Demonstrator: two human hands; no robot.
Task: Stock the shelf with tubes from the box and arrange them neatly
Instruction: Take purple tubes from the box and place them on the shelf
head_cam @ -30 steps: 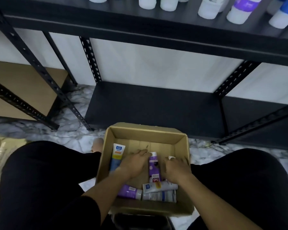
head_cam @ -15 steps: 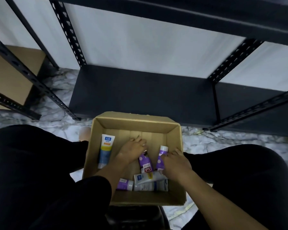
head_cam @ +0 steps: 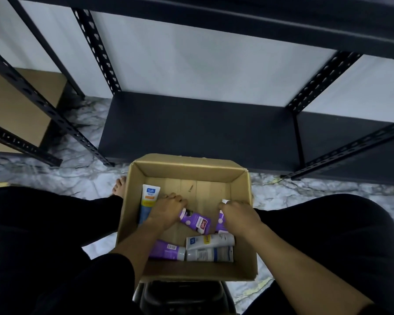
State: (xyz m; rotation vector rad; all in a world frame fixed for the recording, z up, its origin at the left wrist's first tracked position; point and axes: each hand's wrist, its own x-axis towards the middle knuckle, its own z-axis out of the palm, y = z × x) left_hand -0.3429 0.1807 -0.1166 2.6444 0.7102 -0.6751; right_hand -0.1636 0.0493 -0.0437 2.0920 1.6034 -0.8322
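Observation:
An open cardboard box (head_cam: 187, 169) sits on the floor between my knees, holding several tubes. My left hand (head_cam: 166, 211) is inside it, closed around the cap end of a purple tube (head_cam: 197, 221) that lies slanted. My right hand (head_cam: 239, 215) grips a second purple tube (head_cam: 221, 220) with a white cap near the box's right wall. A blue-and-white tube (head_cam: 148, 201) lies along the left wall. A white tube (head_cam: 210, 241), another white tube (head_cam: 210, 254) and a purple tube (head_cam: 167, 250) lie at the near side. The dark bottom shelf (head_cam: 198, 128) lies just beyond the box.
Black perforated shelf posts (head_cam: 96, 48) (head_cam: 323, 80) stand at left and right of the shelf bay. A brown box (head_cam: 16, 105) sits in the left bay. My black-clad legs flank the box on the marble floor (head_cam: 77, 178), and a dark stool (head_cam: 182, 296) is under me.
The camera tilted down, so the upper shelf's bottles left the view. Both hands closed on purple tubes; the left one turned its tube to a slant and the right one shifted toward the right wall.

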